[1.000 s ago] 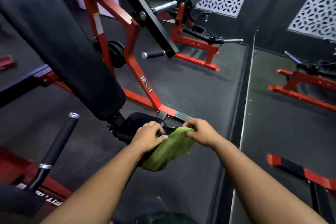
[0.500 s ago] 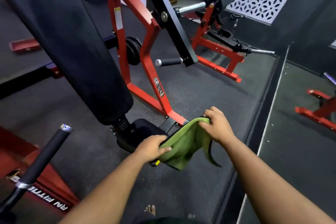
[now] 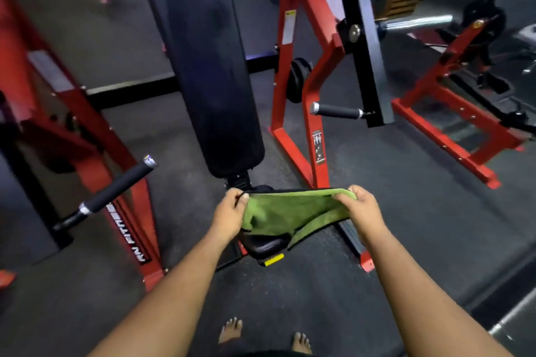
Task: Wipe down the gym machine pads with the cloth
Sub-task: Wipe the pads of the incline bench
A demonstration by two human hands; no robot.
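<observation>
1. Since half a second ago: my hands have pulled apart, the cloth (image 3: 285, 211) is stretched wide now, not bunched. My view has swung round, so the back pad (image 3: 206, 66) sits centre frame.
2. Left hand (image 3: 229, 216) pinches the cloth's left corner, right hand (image 3: 361, 211) pinches the right corner. Fingers curled on fabric on both sides.
3. Cloth hangs over the seat pad (image 3: 265, 245), top edge taut, lower part sagging. Whether it touches the seat I can't tell.
4. Step, I'd judge: spreading the cloth before wiping. To do it well: keep the edge taut, lay it flat on the pad, then long overlapping strokes, edges included.
5. Edges: red frame (image 3: 304, 113) just right of the back pad, grip bar (image 3: 336, 111) sticks out there, another handle (image 3: 116, 190) on the left. Watch my elbows.
6. Room: open floor (image 3: 406, 211) to my right, and near my feet (image 3: 230, 329). Yellow lever (image 3: 274, 260) under the seat, don't snag it.
</observation>
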